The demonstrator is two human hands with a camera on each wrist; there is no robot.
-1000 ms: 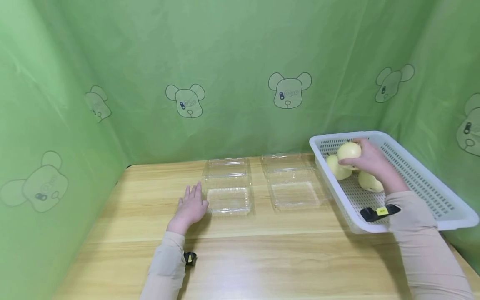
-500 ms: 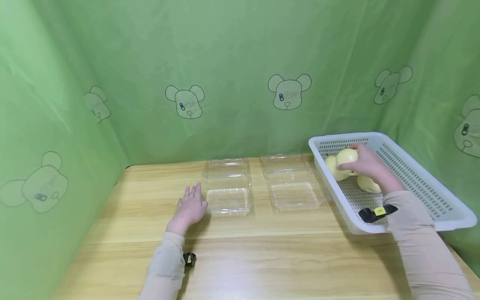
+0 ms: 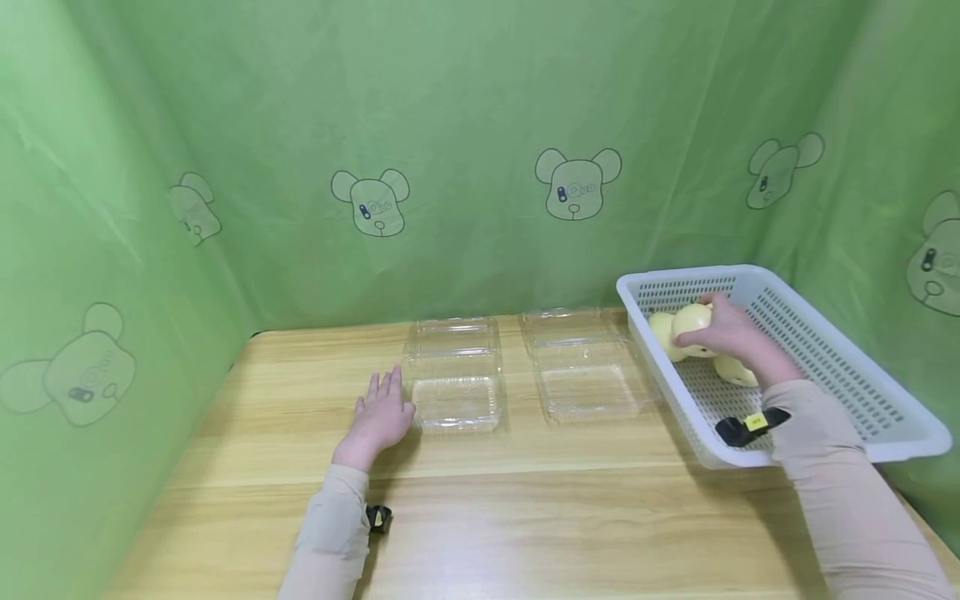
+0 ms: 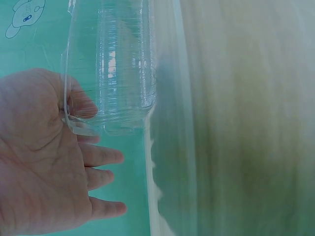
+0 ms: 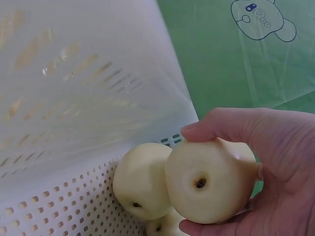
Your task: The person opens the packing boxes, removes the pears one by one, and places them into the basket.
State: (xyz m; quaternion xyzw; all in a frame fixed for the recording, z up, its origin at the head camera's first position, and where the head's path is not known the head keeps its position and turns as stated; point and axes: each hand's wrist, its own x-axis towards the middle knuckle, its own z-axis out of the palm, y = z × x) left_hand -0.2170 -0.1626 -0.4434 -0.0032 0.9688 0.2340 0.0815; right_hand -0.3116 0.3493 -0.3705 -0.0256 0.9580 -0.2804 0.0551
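Observation:
My right hand (image 3: 731,329) grips a pale yellow pear (image 3: 692,320) inside the white basket, thumb on one side and fingers round the other. Against it in the right wrist view sits a second pear (image 5: 141,182), and part of a third pear (image 5: 165,226) shows below. My left hand (image 3: 377,421) lies at the left side of a clear plastic box (image 3: 455,400) with its lid folded back, fingers straight and spread. In the left wrist view the corner of that clear box (image 4: 110,64) overlaps the thumb and index finger.
The white slotted basket (image 3: 900,451) stands at the right of the wooden table (image 3: 525,517). A second clear plastic box (image 3: 588,390), lid also back, lies between it and the first box. Green curtain (image 3: 480,100) walls in the back and sides.
My right hand has lowered slightly with the pear, deeper into the basket and toward the other pears. The left hand and both boxes stay where they were.

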